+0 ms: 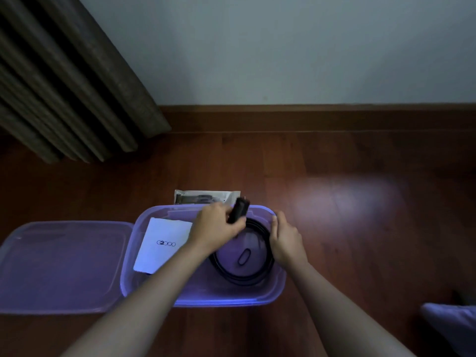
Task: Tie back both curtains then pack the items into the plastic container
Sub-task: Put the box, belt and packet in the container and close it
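Wooden floor; left hand grips a seemingly light, rigid plug above plastic container, right hand flat against springy cable.

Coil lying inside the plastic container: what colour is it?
The coil is black, seen best in the head view.

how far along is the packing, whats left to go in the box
Partly done. The curtain hangs gathered, though no tie shows. A white card and a coiled black strap already lie in the container. The left hand grips a black object over it; the right hand rests against the strap. Left: the packet behind, then the lid.
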